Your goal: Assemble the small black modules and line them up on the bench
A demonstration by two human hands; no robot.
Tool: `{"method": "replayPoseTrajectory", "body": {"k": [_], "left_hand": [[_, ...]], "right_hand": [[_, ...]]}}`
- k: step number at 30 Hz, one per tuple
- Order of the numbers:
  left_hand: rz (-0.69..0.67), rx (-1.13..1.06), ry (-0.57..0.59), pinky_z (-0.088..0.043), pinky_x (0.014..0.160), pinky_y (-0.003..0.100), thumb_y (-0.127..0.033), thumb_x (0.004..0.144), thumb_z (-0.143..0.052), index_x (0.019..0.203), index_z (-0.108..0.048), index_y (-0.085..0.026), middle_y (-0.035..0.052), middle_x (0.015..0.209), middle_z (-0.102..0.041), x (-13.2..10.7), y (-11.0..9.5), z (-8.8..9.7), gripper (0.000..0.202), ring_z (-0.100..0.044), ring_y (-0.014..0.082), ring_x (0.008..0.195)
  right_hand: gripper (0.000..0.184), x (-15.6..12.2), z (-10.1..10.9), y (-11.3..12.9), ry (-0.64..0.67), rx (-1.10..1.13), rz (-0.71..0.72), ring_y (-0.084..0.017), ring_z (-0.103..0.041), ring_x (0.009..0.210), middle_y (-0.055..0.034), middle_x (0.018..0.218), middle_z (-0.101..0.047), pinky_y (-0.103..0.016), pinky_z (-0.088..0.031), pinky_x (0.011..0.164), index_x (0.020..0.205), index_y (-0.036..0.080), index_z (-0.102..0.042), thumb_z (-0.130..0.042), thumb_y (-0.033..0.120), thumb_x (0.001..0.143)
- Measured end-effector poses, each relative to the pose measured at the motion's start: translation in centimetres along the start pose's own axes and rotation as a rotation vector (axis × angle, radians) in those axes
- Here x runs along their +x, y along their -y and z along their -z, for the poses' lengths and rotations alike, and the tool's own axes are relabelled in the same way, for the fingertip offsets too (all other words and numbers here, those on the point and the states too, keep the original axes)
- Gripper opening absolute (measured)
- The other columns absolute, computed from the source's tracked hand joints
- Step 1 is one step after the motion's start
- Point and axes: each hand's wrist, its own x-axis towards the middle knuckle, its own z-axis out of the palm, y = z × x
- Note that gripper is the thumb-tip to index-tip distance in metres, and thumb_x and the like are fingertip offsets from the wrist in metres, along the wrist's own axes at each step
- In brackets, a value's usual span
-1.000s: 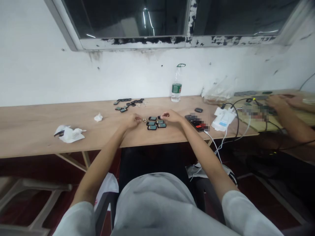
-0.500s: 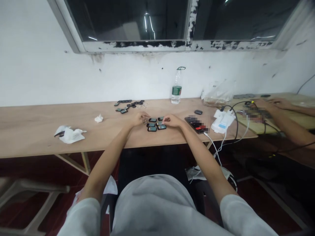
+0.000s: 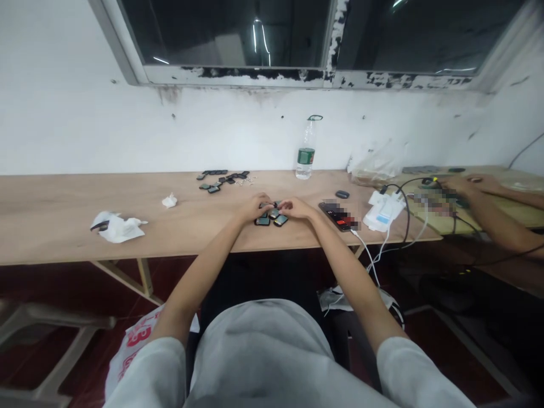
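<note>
Several small flat black-rimmed pieces with grey-green faces lie in a cluster on the wooden table, close to its front edge. My left hand is curled over the left and far side of this cluster, its fingers closed on one of the pieces. From the other side, my right hand has thumb and fingers closed on a piece at the far right of the cluster. The fingertips of both hands nearly meet and hide part of the pieces. One piece lies slanted beside my right fingertips.
More such pieces and small pale bits lie farther back. A water bottle, phone, dark oval case, and power strip with cables stand rightward. Crumpled tissues lie left. Another person's hands work far right.
My left hand has moved right, onto the pieces. The pieces have shifted closer together, and one at the right has turned to a slant. My right hand stays near the same spot.
</note>
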Motion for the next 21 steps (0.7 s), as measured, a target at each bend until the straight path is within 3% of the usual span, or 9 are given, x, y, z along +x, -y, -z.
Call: {"method": "replayPoseTrajectory", "body": {"k": [9,13,21], "left_hand": [[-0.061,0.036,0.049,-0.049,0.093,0.036,-0.036,0.09,-0.069,0.089,-0.081,-0.021,0.0073,0.099,-0.069,-0.4,1.5,-1.1,0.019,-0.064,0.0215,0.096],[-0.081,0.067,0.029,-0.049,0.093,0.037,-0.036,0.09,-0.07,0.09,-0.081,-0.02,0.0083,0.098,-0.068,-0.3,2.0,-1.4,0.02,-0.064,0.0219,0.095],[-0.055,0.081,0.064,-0.048,0.096,0.039,-0.037,0.091,-0.069,0.095,-0.081,-0.023,0.0078,0.103,-0.068,-0.3,1.5,-1.4,0.019,-0.062,0.0225,0.1]], "right_hand": [[0.037,-0.1,0.2,1.0,0.065,-0.162,0.021,-0.015,-0.057,0.069,-0.0053,0.081,-0.072,-0.026,-0.043,0.064,0.104,0.013,-0.078,-0.068,0.041,0.081],[0.036,-0.1,0.2,1.1,0.094,-0.13,0.008,-0.016,-0.058,0.069,-0.0046,0.08,-0.072,-0.025,-0.043,0.064,0.098,0.014,-0.079,-0.069,0.044,0.08],[0.029,0.5,0.0,0.3,0.051,0.031,-0.088,-0.016,-0.061,0.071,-0.0049,0.08,-0.073,-0.026,-0.046,0.068,0.09,0.012,-0.077,-0.07,0.034,0.072]]}}
